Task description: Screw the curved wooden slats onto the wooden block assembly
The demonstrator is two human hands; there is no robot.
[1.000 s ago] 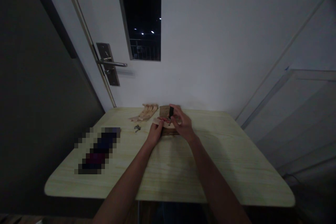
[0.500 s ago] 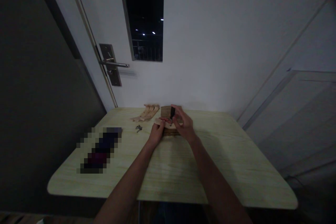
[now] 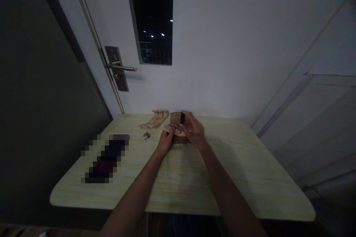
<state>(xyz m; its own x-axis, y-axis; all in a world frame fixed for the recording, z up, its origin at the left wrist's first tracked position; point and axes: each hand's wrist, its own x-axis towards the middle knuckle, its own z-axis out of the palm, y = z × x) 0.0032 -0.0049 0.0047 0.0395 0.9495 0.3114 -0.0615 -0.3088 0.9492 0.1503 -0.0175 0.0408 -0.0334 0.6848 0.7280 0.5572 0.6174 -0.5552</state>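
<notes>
Both hands work at the far middle of a pale wooden table (image 3: 180, 177). My left hand (image 3: 165, 141) pinches a light wooden strip (image 3: 170, 129) that lies across a darker wooden block (image 3: 175, 118). My right hand (image 3: 195, 132) is closed round a small black-handled tool (image 3: 182, 117), held upright with its tip down on the strip. The fingers hide the tool's tip and most of the block.
Several loose wooden strips (image 3: 156, 118) lie fanned out left of the block. A few small dark metal parts (image 3: 146, 135) sit nearby. A blurred dark object (image 3: 105, 158) rests at the table's left. Behind stand a white door with a metal handle (image 3: 120, 68) and a wall.
The view shifted slightly between the first frame and the later ones. The black tool in my right hand has turned a little; both hands stay in place.
</notes>
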